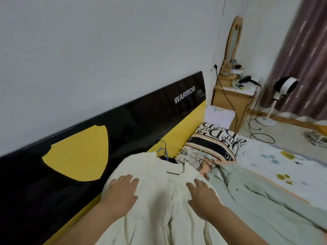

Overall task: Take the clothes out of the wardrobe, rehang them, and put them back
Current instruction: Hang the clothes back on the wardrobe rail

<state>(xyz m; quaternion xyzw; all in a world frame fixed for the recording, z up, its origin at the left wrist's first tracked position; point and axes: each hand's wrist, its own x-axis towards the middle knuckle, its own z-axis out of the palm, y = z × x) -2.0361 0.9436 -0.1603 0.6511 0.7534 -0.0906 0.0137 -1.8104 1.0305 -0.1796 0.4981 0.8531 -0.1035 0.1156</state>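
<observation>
Cream shirt (159, 200) lies front-up on the bed (276, 167), collar toward the headboard (123, 121), just beside a pale green garment (256, 195) on its right. Both are out of the wardrobe, which is not in view.

Status, my read:
- Take-out step done for at least these two pieces.
- Cream shirt looks already on a hanger: a dark bar shows in the neck opening, and a black hook (163, 147) with a blue one against it pokes out past the collar. Can't tell which hook belongs to which garment.
- A thin black wire hanger (206, 163) sits at the green garment's collar; can't tell if it is threaded in.
- Left to do: finish the green one, carry both back and hang them.

Hands: left hand (120, 193) flat on the shirt's left shoulder, right hand (203, 195) flat on the other front panel. Fingers (127, 179) straight and spread, pressing, gripping nothing. Looks like smoothing.

Materials:
- Cream shirt: soft, matte, slightly crinkled weave, placket seam down the middle; will bunch easily.
- Green garment: thinner, smoother, loose folds.
- Headboard: glossy black panel with yellow padded sections, lettering "WARRIOR".
- Pillow (214, 144): printed, large letter pattern.
- Bed sheet: white with a small floral print.
</observation>
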